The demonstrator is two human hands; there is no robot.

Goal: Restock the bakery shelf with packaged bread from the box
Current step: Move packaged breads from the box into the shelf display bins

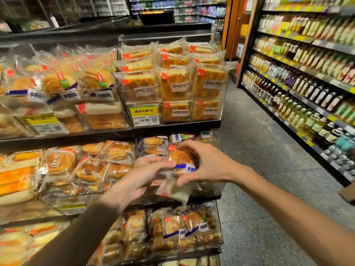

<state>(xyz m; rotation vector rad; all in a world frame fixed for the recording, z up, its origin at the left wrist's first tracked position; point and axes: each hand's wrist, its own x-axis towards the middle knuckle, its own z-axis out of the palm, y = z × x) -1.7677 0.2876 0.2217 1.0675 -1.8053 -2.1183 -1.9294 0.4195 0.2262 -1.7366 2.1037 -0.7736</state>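
Gripping a clear-wrapped swirl bread packet (180, 158) from either side, the left hand (134, 180) and right hand (208, 164) both curl their fingers around it. The packet is in front of the bakery shelf (172, 124), at its middle tier.

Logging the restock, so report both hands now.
Left hand: grips the bread packet by its left edge.
Right hand: grips the same bread packet from the right.
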